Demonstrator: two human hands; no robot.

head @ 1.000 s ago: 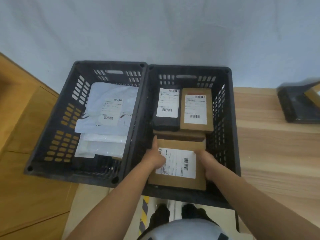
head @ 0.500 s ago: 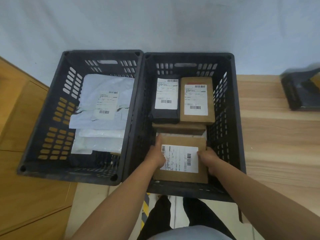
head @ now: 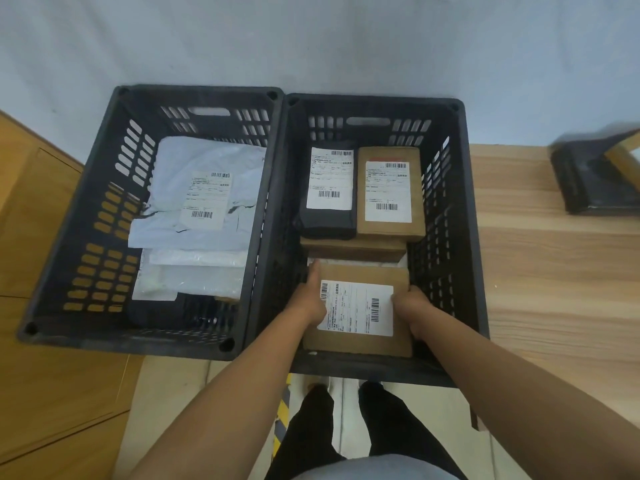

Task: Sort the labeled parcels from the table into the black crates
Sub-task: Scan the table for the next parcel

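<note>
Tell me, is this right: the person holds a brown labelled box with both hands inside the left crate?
No. In the head view, the left hand and right hand hold the brown box inside the right crate, not the left crate.

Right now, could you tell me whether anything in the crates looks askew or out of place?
Only the white mailer in the left crate: it lies skewed and creased. Parcels in the right crate sit square.

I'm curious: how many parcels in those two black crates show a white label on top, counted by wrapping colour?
Brown cardboard boxes: 2, far box and near box
Black wrapped parcel: 1
Pale grey plastic mailer: 1
Total: 4
</note>
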